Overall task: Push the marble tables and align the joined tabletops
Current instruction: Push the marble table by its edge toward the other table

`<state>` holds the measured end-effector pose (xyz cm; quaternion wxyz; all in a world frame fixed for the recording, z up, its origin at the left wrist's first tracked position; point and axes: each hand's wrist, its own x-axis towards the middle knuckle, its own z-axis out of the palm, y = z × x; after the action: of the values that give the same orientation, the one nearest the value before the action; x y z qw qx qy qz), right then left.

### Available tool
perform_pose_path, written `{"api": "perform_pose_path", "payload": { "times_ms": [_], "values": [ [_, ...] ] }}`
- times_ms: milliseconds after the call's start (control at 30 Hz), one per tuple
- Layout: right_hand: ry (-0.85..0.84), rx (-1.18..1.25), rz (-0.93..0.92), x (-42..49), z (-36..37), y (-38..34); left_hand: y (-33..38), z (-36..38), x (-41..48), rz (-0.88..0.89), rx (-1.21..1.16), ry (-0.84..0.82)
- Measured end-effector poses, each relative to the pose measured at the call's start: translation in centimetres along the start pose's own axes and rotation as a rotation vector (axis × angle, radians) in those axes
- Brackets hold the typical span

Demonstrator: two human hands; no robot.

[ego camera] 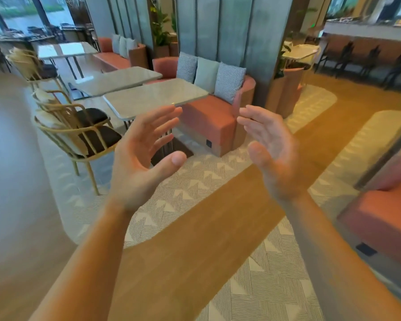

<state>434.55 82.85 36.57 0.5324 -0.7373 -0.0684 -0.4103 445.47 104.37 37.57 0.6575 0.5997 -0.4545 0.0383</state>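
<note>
Two grey marble tables stand ahead. The nearer table (pixel 153 98) has its near corner just behind my left fingertips. The farther table (pixel 118 81) sits behind it, with a gap between the two tops. My left hand (pixel 146 156) and my right hand (pixel 271 149) are raised in the air with palms facing each other and fingers spread. Neither hand holds or touches anything. The nearer table's dark base (pixel 171 149) shows between my hands, partly hidden by the left hand.
An orange bench sofa (pixel 208 121) with cushions runs along the tables' right side. Wicker chairs (pixel 79 133) stand on their left. A curved pale wall (pixel 14 158) fills the left edge. Another orange seat (pixel 384 216) is at right. Patterned carpet (pixel 195 193) lies in front.
</note>
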Motion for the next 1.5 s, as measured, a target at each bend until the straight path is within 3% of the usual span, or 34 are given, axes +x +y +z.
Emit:
{"api": "perform_pose_path", "payload": {
  "times_ms": [233, 400, 733, 933, 1233, 1500],
  "values": [
    [-0.033, -0.02, 0.02, 11.0, -1.4, 13.4, -12.1, 1.4, 11.4, -0.041, 0.005, -0.01],
    [-0.113, 0.027, 0.0, 22.2, -1.8, 22.2, -19.2, 1.4, 20.8, -0.045, 0.054, 0.101],
    [-0.273, 0.123, -0.016, 38.1, 1.6, 37.9, -32.7, -0.3, 34.0, -0.079, 0.115, 0.2],
    [-0.328, 0.079, 0.023, 48.4, 4.8, 51.7, -46.4, -3.2, 44.0, -0.123, 0.116, 0.228],
    [-0.405, 0.076, 0.111, 60.3, 6.6, 66.2, -60.7, -4.9, 56.3, -0.235, 0.124, 0.252],
    [-0.494, 0.146, 0.16, 67.6, 9.4, 80.3, -71.1, -4.0, 62.1, -0.33, 0.199, 0.37]
  ]
}}
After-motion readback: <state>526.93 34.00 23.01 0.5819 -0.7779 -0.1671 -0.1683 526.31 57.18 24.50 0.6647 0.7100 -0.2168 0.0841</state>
